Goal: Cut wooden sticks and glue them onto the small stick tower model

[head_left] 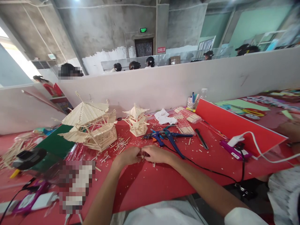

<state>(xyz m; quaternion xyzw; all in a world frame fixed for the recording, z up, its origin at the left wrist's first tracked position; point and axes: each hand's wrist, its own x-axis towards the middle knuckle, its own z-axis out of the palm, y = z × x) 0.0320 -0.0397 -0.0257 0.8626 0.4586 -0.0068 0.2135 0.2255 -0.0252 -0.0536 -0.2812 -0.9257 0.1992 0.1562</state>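
My left hand [127, 156] and my right hand [156, 153] meet at the middle of the red table [164, 181], fingertips pinched together on a small thin wooden stick piece [141, 155] between them. Both hands rest on the table surface. Just beyond them lies a blue glue gun [167, 136] with its black cord trailing right. A small stick pagoda model [137, 120] stands behind the hands, and a larger stick house model [92, 125] stands to the left. Stick offcuts litter the cloth around my hands.
A white partition wall [187, 81] runs behind the table. Bundles of sticks [185, 120], a pen cup [192, 101], white tissue [164, 117], a purple tool [233, 151] with white cable, a red board [234, 125] and a green mat [56, 142] lie about. Other people sit beyond the wall.
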